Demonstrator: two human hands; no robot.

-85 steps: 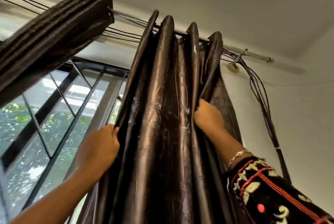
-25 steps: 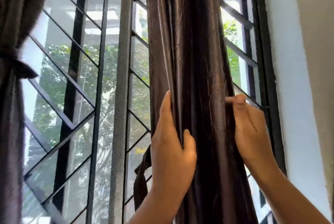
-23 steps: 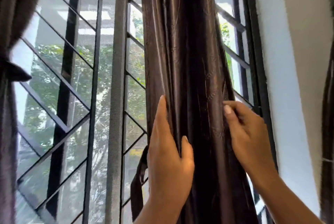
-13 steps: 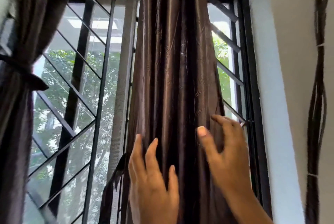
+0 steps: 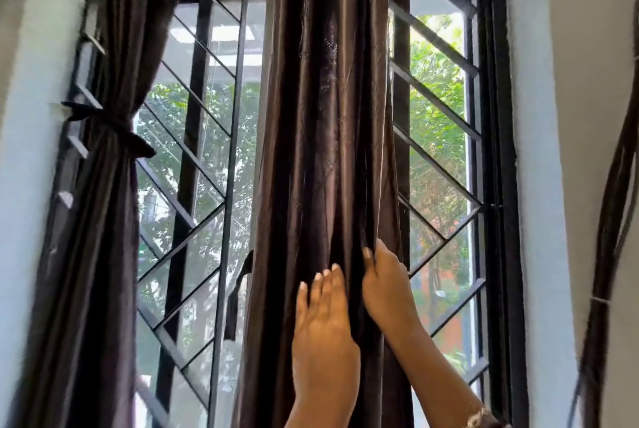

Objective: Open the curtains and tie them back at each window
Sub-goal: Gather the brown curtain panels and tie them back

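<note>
A dark brown satin curtain [image 5: 325, 116] hangs bunched in front of the middle of the window. My left hand [image 5: 323, 330] lies flat against its front folds with straight fingers. My right hand [image 5: 385, 286] grips the curtain's right folds, fingers curled into the cloth. A loose dark tie-back strap [image 5: 237, 296] dangles at the curtain's left edge. At the left, a second dark curtain [image 5: 100, 185] is gathered and bound by a tie-back [image 5: 110, 126].
The window has a black frame [image 5: 501, 185] and a black grille with diagonal bars [image 5: 193, 168]; green trees show outside. White wall flanks both sides. A bundle of dark cables [image 5: 608, 220] runs down the right wall.
The view has dropped from the curtain rod to the window. Both hands have slid down the middle curtain. My right hand now clutches the folds; my left lies flat on them.
</note>
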